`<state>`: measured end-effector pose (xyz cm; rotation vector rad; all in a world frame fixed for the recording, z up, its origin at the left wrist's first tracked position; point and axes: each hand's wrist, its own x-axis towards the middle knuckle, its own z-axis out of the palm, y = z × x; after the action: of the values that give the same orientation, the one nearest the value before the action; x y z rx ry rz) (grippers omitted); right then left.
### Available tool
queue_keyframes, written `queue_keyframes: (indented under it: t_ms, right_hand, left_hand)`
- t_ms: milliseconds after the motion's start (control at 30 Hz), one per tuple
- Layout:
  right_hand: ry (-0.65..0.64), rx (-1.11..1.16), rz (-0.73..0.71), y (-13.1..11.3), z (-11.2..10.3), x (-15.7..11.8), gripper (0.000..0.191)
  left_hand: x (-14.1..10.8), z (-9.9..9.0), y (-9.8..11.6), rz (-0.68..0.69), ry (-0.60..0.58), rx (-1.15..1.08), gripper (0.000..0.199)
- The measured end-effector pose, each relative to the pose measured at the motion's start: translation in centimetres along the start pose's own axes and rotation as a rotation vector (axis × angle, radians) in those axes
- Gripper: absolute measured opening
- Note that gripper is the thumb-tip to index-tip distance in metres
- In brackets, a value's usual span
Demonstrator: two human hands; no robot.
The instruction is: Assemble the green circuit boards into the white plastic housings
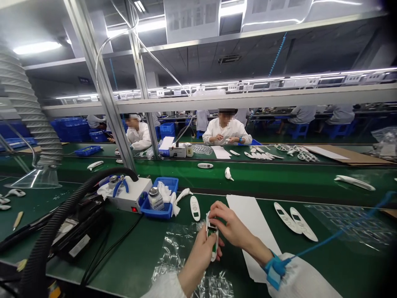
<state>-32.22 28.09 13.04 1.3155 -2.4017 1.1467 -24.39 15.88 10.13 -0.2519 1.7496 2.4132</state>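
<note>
My left hand grips a white plastic device housing upright from below, with a green circuit board showing inside it. My right hand pinches the housing's upper end between its fingers. A blue wrist strap circles my right wrist. Just left of the hands lies a white oval device shell. To the right, a pair of white shells rests on the green bench mat, beyond a white paper sheet. Crumpled clear plastic film lies under my left hand.
A blue tray holds a glass bottle and white cloth, next to a white dispenser box. A black corrugated hose crosses the bench at left. Co-workers in white coats sit beyond a further green conveyor carrying white parts.
</note>
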Motion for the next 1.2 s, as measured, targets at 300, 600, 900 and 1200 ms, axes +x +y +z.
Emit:
queue_keyframes:
  t_ms: [300, 600, 900, 1200]
  right_hand:
    - [0.145, -0.004, 0.158, -0.6, 3.9, 0.5, 0.022]
    - [-0.14, -0.345, 0.406, 3.4, 8.2, 2.5, 0.013]
    - [-0.302, -0.385, 0.556, 3.0, 7.4, 7.1, 0.026]
    - [-0.735, 0.025, -0.11, -9.1, 4.7, -0.1, 0.021]
  left_hand:
    - [-4.4, -4.8, 0.4, -0.01, 0.232, -0.201, 0.059]
    - [-8.9, -8.8, -2.7, -0.033, 0.334, -0.313, 0.077]
    - [-11.9, -9.7, -4.8, 0.067, 0.476, -0.261, 0.063]
    - [-14.2, -10.1, -6.4, -0.009, 0.538, -0.088, 0.053]
